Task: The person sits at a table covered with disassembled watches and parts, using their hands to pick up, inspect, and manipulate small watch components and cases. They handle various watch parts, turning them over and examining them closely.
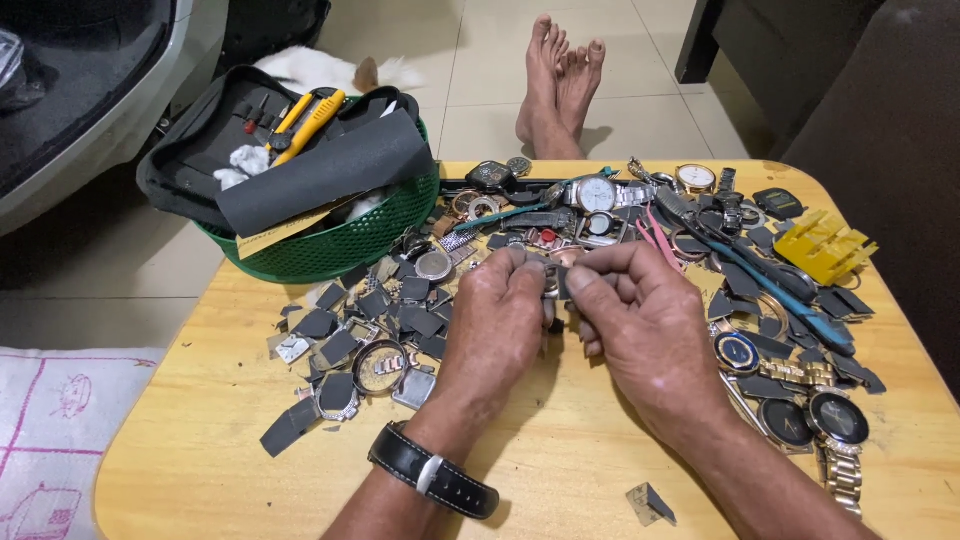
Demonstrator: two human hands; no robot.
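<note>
Now, step in hand: a small watch part [553, 277] is held up between both hands at the middle of the frame, above the tabletop [560, 450]; it is judged that the piece is being worked or pried at with the fingertips, though what exactly is being done to it cannot be told.
Left hand: the left hand [495, 320] is closed, thumb and fingers pinched together on the left side of the watch part; a black strap watch [432, 471] is worn on its wrist.
Right hand: the right hand [645, 320] is closed likewise, its grip clamped on the right side of the same piece.
Place of the piece: the watch part sits right between the two grips, touching both, mostly hidden by the fingertips, so its shape is hard to make out.
Next move, as judged: a steady counter-hold by one hand and a fine, small pull or twist by the other would be called for, with care that the piece is not dropped into the clutter below.
Left of the hands: dark grey scraps [330, 345] and loose watch cases are scattered; a green basket [335, 250] holding a tool case stands at upper left.
Right of the hands: wristwatches [835, 420] and a yellow plastic piece [825, 245] are spread out.
</note>
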